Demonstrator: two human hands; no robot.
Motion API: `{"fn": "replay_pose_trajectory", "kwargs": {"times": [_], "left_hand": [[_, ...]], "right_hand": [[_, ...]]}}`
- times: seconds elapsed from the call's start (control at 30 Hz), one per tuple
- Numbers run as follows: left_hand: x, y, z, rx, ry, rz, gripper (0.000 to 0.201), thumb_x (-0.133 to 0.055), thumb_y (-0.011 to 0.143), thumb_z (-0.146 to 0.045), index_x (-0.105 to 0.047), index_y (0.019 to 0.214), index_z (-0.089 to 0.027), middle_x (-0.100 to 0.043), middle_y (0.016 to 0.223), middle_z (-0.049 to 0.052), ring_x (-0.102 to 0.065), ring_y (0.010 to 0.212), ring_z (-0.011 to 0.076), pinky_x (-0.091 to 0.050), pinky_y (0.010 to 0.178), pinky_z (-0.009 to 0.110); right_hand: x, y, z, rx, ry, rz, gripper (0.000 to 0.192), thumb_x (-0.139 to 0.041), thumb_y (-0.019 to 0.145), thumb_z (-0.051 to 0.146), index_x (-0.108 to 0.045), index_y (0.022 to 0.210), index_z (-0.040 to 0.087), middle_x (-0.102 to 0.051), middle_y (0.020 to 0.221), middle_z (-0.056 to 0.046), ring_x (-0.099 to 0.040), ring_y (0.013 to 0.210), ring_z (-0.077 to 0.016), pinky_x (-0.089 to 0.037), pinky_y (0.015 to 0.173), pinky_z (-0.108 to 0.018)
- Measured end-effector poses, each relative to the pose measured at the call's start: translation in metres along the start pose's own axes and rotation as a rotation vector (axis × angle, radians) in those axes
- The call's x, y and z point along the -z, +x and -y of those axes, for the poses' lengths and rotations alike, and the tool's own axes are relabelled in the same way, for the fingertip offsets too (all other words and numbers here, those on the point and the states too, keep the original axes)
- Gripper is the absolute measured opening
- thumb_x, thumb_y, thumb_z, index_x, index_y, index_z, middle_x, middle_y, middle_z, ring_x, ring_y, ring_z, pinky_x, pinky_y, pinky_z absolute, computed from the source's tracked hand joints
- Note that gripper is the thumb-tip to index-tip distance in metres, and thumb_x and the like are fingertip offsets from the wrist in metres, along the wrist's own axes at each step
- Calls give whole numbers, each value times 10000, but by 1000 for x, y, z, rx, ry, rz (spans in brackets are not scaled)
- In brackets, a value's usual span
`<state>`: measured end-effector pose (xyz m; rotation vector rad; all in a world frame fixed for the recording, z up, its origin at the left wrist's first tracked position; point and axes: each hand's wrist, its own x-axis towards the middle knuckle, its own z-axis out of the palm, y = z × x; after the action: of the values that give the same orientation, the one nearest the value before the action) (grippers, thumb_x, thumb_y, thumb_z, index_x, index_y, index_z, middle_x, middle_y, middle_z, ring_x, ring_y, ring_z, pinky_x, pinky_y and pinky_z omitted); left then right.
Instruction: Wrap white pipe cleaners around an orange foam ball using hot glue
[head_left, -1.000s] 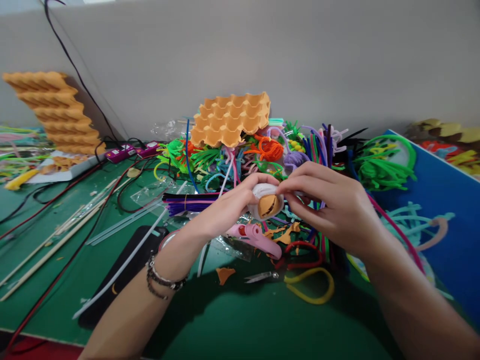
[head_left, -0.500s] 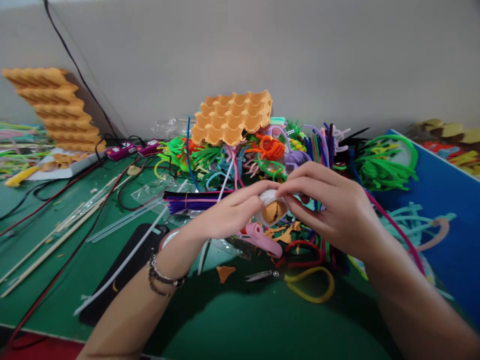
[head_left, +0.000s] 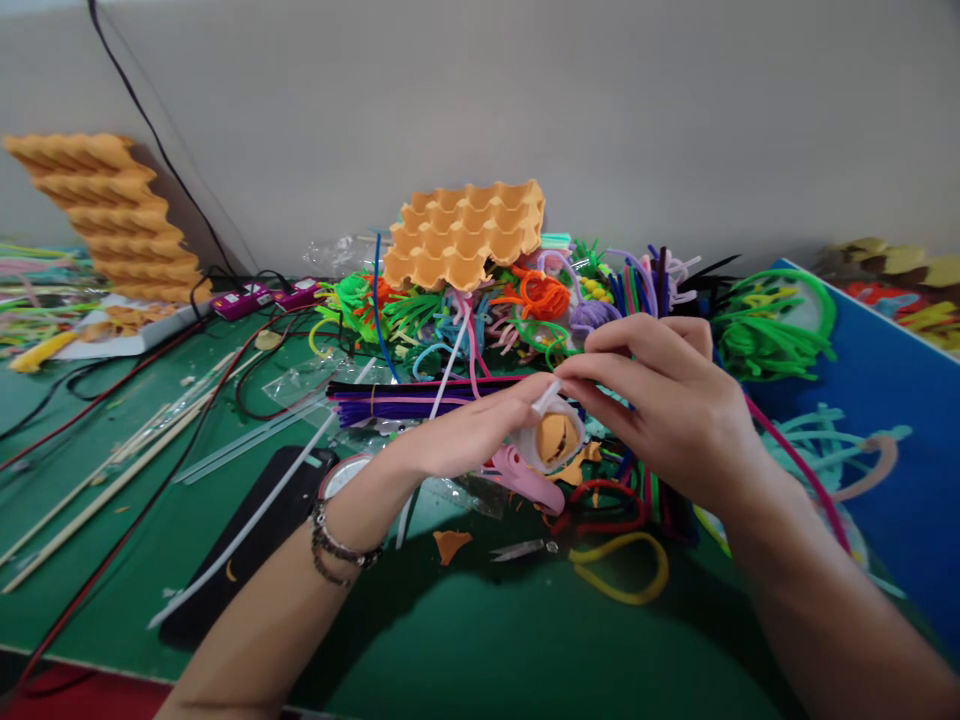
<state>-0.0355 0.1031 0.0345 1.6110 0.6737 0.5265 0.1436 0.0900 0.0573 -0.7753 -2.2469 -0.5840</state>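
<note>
My left hand [head_left: 476, 435] is closed around a small orange egg-carton cup [head_left: 557, 440], its opening edged by a fuzzy white pipe cleaner [head_left: 547, 399]. Against the upper rim, the thumb and fingers of my right hand [head_left: 667, 405] pinch together at the end of the white strand. Part of the cup is hidden behind my left fingers. Just below lie a roll of pink strip [head_left: 534, 482], red-handled scissors [head_left: 609, 508] and orange carton scraps [head_left: 452, 545].
An orange egg tray [head_left: 469, 235] rests on a heap of coloured pipe cleaners. Small pointed snips [head_left: 519, 550] and a bent yellow pipe cleaner [head_left: 656, 575] lie in front. A black phone-like slab [head_left: 217, 590], wooden sticks [head_left: 112, 505] and cables are at left; a blue board [head_left: 892, 450] is at right.
The cup has turned and shifted slightly right and down, showing more of its opening. My right fingers have moved a little, and the white strand now stands up from the rim.
</note>
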Motion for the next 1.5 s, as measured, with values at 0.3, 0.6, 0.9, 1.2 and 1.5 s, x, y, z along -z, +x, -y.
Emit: {"fn": "replay_pose_trajectory", "kwargs": {"times": [0.3, 0.6, 0.9, 1.2, 1.5], "left_hand": [[5, -1, -1, -8, -252, 64, 602, -390, 744, -408, -323, 1297, -181, -533, 1189, 89, -495, 1067, 248, -389, 866, 358], [5, -1, -3, -79, 79, -53, 347, -351, 788, -232, -390, 1133, -215, -497, 1003, 26, -482, 906, 177, -382, 825, 316], [1, -5, -8, -117, 195, -67, 322, -362, 750, -175, -415, 1066, -202, -461, 870, -1, -439, 769, 137, -399, 728, 262], [2, -1, 0, -183, 283, -46, 287, -305, 813, -205, -481, 1040, -190, -505, 928, 12, -471, 868, 154, -409, 818, 272], [-3, -1, -1, -87, 316, -6, 298, -339, 782, -212, -433, 1063, -192, -495, 990, 34, -464, 912, 177, -416, 822, 291]], "right_hand": [[8, 1, -4, -55, 28, -20, 62, -524, 862, 197, -559, 835, 240, -609, 802, -5, -553, 704, -133, -347, 657, -351], [10, 2, -4, -77, -40, -42, 72, -522, 867, 211, -557, 812, 243, -631, 805, 4, -551, 650, -129, -318, 636, -367], [10, 1, -3, -90, -45, -22, 101, -505, 875, 219, -564, 795, 239, -619, 811, 11, -544, 658, -131, -306, 651, -371], [10, 2, 0, -71, -36, -19, 93, -508, 871, 221, -580, 813, 228, -610, 800, -11, -527, 669, -140, -329, 657, -368], [2, -1, 3, -119, -34, -25, 128, -518, 859, 238, -588, 752, 246, -568, 851, -25, -520, 829, -198, -344, 774, -402]]}}
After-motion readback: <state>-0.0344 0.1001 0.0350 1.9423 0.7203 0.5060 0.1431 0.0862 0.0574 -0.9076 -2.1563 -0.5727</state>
